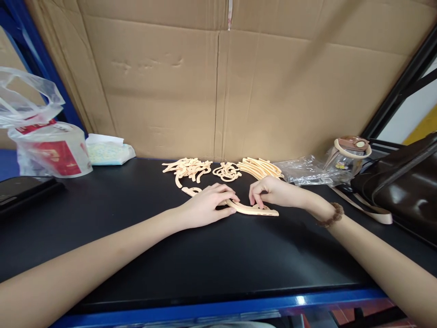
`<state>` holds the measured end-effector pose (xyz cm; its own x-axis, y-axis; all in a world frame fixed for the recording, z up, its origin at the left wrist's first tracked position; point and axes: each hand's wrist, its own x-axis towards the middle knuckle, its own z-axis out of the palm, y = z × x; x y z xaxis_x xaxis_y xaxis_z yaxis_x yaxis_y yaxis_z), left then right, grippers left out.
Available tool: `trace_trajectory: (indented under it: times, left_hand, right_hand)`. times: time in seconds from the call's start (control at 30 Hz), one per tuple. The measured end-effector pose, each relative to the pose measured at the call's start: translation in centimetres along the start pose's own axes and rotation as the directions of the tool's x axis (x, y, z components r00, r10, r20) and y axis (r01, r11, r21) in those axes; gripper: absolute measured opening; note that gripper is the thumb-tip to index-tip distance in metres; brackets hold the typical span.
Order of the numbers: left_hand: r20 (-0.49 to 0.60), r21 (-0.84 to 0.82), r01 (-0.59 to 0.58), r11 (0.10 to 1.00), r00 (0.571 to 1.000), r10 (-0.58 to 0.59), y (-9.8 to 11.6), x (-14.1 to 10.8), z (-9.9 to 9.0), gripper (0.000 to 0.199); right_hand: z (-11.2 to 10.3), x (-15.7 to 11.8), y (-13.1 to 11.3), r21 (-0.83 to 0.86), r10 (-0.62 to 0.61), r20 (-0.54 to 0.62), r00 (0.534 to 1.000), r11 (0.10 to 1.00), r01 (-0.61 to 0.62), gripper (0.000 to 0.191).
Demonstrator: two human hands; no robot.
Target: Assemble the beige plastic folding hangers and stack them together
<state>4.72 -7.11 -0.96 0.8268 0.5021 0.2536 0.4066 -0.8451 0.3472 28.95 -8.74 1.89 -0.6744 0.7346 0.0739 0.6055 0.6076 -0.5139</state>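
Observation:
A beige plastic clothes hanger (252,210) with long curved arms lies on the black table top. My left hand (206,206) is wrapped over its middle, thumb on the near side and fingers on the far side, hiding the centre joint. At the hanger's right arm, my right hand (271,190) has its fingers curled down and pinched by a small loop there. The fingertips partly cover that loop. Behind my hands are loose beige parts: a heap of short curved pieces (191,167), a cluster of hooks (226,171) and a stack of long curved arms (258,167).
Cardboard (153,91) walls off the back. To the left are a bagged paper roll (56,148), a tissue pack (109,151) and a dark device (25,191). Rightward lie clear plastic wrap (300,171), a drinking cup (350,155) and a brown leather bag (403,182) with its strap.

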Motion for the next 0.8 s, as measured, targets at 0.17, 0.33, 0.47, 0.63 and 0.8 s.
trace_trajectory:
  times: [0.17,0.33,0.47,0.63,0.8]
  left_hand:
    - [-0.051,-0.052,0.017,0.999,0.999,-0.020,0.2,0.1,0.2,0.008]
    - [-0.053,-0.058,0.044,0.997,0.997,-0.047,0.5,-0.1,0.1,0.010]
    - [-0.039,-0.044,0.035,0.998,0.999,-0.037,0.8,-0.3,-0.1,0.028]
    - [0.034,-0.078,-0.041,0.996,0.998,0.044,1.2,-0.5,-0.3,0.044]
    - [-0.013,-0.113,0.009,0.994,1.000,-0.010,1.2,-0.4,-0.2,0.042]
  right_hand:
    - [0.4,-0.1,-2.4,0.007,0.080,0.008,0.997,0.997,-0.080,0.018]
    - [0.0,-0.6,-2.6,-0.091,0.090,0.091,0.992,0.993,-0.081,0.017]
    - [-0.3,-0.8,-1.2,-0.251,0.031,0.032,0.999,0.968,-0.022,0.027]
    - [0.4,-0.2,-0.4,-0.316,0.013,-0.097,0.995,0.948,-0.043,0.025]
    - [1.0,0.3,-1.2,-0.283,0.057,-0.218,0.974,0.952,-0.119,0.014]
